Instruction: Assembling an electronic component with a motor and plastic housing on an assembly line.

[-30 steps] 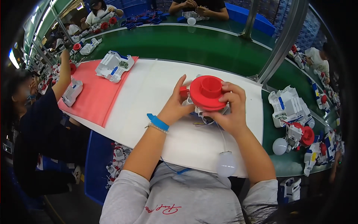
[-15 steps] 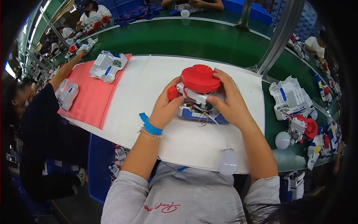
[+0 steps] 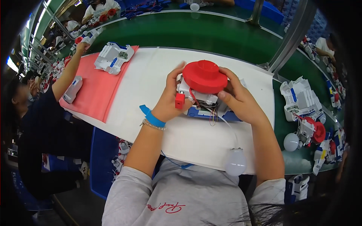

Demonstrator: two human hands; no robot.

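Observation:
Both my hands are closed around a white plastic mechanism [image 3: 207,98] topped by a round red cap [image 3: 205,77]. My left hand [image 3: 169,98] grips its left side, beside a small red block [image 3: 180,101]. On the right, my right hand [image 3: 245,103] has its fingers against the cap's edge and its thumb near the white part. Under the mechanism lies a blue-and-white housing [image 3: 200,113], partly hidden by the mechanism and my hands. Thin coloured wires hang at the front. A white lead runs toward a round white bulb [image 3: 236,162] at the table's near edge.
An open white housing [image 3: 114,58] lies on a pink foam sheet [image 3: 94,88], near a co-worker's outstretched arm [image 3: 69,73]. More housings [image 3: 301,96], another bulb [image 3: 291,142] and red parts stand on the green belt at right. A metal post [image 3: 292,37] rises beyond the table.
The mechanism with its red cap has tilted slightly, and the red block sits lower. My hands have shifted with it. The white lead to the bulb now shows. At left, the co-worker's housing has turned.

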